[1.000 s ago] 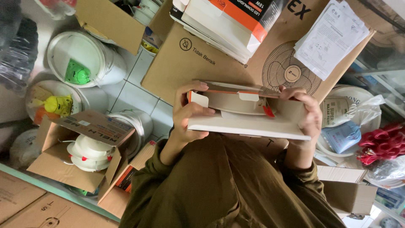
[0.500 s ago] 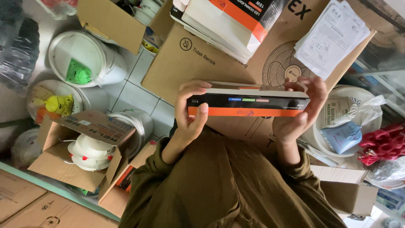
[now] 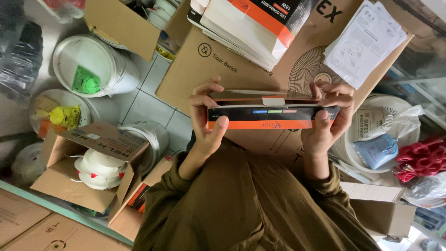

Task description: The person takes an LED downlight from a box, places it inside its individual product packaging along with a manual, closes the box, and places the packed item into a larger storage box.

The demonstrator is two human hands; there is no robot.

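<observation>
Both hands, left [image 3: 206,123] and right [image 3: 325,125], clasp the flat black-and-orange cardboard box [image 3: 272,117] endwise; it looks light, stiff-edged, crushable.

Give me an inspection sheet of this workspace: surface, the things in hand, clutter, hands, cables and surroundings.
Surface: tiled floor, mostly covered.
Things in hand: flat black and orange box, held edge-on, white tab on its top edge.
Clutter: open carton of white round fittings; white bucket; stack of white and orange boxes; paper sheets.
Hands: left hand and right hand grip the box's ends.
Cables: nothing seen.
Surroundings: large fan carton behind the box; red bundle at right.
</observation>
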